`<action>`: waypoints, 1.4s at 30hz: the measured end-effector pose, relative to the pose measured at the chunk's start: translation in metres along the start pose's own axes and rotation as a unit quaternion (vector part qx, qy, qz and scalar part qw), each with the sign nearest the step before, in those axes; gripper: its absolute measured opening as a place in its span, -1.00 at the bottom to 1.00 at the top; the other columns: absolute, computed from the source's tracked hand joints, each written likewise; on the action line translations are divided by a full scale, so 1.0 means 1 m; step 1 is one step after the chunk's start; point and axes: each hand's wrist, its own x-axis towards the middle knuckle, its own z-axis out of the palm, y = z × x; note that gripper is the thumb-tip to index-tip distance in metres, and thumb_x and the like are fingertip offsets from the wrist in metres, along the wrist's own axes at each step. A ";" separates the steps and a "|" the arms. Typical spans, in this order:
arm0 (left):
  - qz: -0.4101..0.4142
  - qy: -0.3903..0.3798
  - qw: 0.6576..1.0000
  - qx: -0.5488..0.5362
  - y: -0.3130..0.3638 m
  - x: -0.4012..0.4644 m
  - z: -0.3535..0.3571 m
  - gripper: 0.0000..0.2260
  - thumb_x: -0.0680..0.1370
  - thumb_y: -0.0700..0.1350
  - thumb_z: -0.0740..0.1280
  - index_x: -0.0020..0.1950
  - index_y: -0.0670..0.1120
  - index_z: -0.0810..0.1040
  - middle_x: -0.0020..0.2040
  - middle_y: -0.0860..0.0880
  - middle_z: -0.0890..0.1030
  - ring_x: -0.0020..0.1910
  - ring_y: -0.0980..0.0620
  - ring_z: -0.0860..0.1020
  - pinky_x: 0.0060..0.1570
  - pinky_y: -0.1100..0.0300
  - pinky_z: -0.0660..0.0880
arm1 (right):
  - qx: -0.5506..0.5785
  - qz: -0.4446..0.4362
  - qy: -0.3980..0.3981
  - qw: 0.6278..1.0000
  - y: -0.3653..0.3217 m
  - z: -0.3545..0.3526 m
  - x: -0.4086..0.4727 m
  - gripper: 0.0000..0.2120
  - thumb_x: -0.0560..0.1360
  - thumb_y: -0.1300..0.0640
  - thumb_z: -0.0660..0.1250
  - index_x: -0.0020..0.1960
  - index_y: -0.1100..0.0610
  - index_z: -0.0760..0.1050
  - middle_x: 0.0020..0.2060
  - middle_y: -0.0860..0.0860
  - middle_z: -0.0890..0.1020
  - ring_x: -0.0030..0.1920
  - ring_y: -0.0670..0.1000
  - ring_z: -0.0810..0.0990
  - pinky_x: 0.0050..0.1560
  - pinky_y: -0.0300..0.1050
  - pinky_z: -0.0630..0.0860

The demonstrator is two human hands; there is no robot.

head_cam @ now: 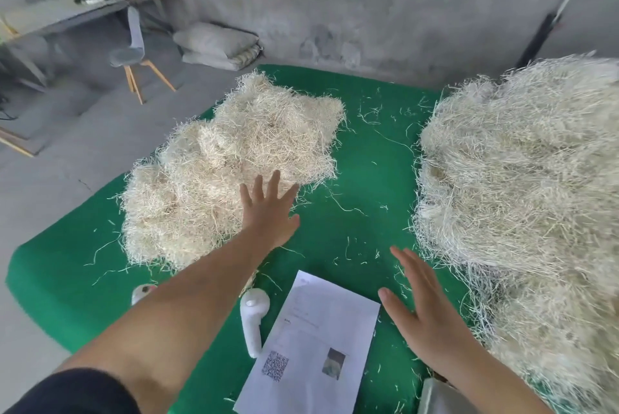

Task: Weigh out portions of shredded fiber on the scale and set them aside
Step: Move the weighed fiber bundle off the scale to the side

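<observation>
surface: green cloth (351,159), bare concrete room
bulk fiber (522,186): big heap, right side
portion pile (227,172): left, set aside
left hand (269,212): flat, fingers spread, at pile edge
right hand (425,306): flat, holding nothing
risk: no scale visible; sweeping could merge loose strands into portions

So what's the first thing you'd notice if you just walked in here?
Two big fluffy heaps of pale shredded fiber on a bright green table: the smaller heap on the left, the bigger heap spilling off the right edge. Then the two bare hands, fingers spread: the left hand reaching to the smaller heap's edge, the right hand beside a printed sheet of paper.
</observation>
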 end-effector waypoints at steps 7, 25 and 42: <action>0.235 -0.050 0.951 -0.195 0.161 -0.070 0.037 -0.45 0.66 0.14 0.22 0.63 0.21 0.15 0.68 -0.02 0.08 0.62 -0.22 0.14 0.58 -0.19 0.08 | 0.026 0.075 0.044 0.996 0.027 -0.028 -0.038 -0.39 0.67 -0.03 0.26 0.64 -0.13 0.07 0.60 -0.20 0.11 0.59 -0.22 0.07 0.62 -0.09 0.07; 0.233 -0.180 0.930 -0.221 0.408 -0.137 0.086 0.15 0.45 0.00 0.58 0.66 0.10 -0.30 0.46 -0.13 0.39 0.40 -0.18 0.33 0.48 -0.13 0.22 | 0.014 0.238 0.134 0.962 0.127 -0.068 -0.148 -0.40 0.65 0.10 0.28 0.62 0.05 0.12 0.40 -0.11 0.23 0.37 -0.16 0.30 0.38 -0.29 0.20; 0.182 -0.249 0.654 -0.691 0.358 -0.146 0.005 -0.47 0.41 -0.01 0.23 0.40 0.22 0.34 -0.16 0.17 0.63 -0.35 0.11 0.52 -0.41 0.22 0.48 | 0.106 0.180 0.183 0.961 0.139 -0.098 -0.117 -0.07 0.42 0.27 0.57 0.55 -0.16 0.09 0.59 -0.08 0.14 0.48 -0.14 0.28 0.41 -0.42 0.29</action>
